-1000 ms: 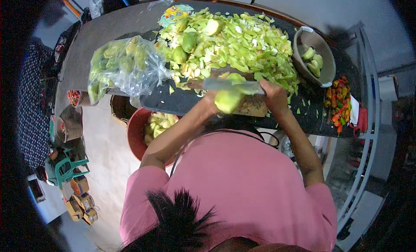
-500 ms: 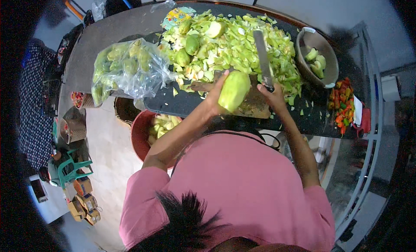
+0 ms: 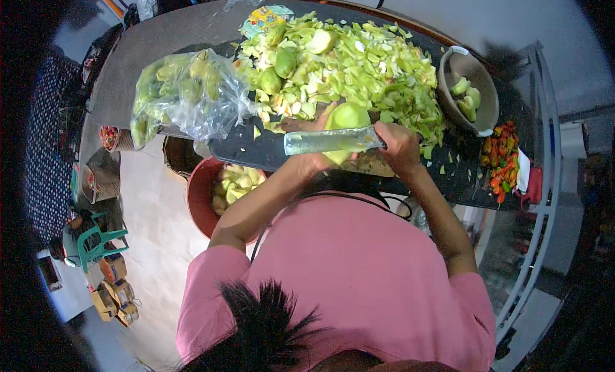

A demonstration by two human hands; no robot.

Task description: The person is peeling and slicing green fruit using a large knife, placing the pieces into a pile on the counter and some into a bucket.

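A peeled, pale green oblong fruit (image 3: pixel 348 116) is held by my left hand (image 3: pixel 315 161) above the near edge of the table, the fingers wrapped round its left side. My right hand (image 3: pixel 398 149) grips the handle of a wide-bladed knife (image 3: pixel 314 141). Its blade lies level across the front of the fruit and hides part of it and of my left hand. Under the fruit a wooden board (image 3: pixel 375 164) shows in part. Beyond my hands spreads a heap of green peelings (image 3: pixel 365 58), with a few whole green fruits (image 3: pixel 285 63) on its left side.
A clear plastic bag of green fruit (image 3: pixel 186 90) lies left on the dark table (image 3: pixel 173 32). A grey basin (image 3: pixel 490 103) with pale pieces and a pile of red and orange peppers (image 3: pixel 503 154) are right. Below the table edge stands a red tub (image 3: pixel 200 209) of peeled pieces.
My right hand has swung the knife from pointing upward to lying level across the fruit, and moved closer to it. My left hand still holds the fruit.
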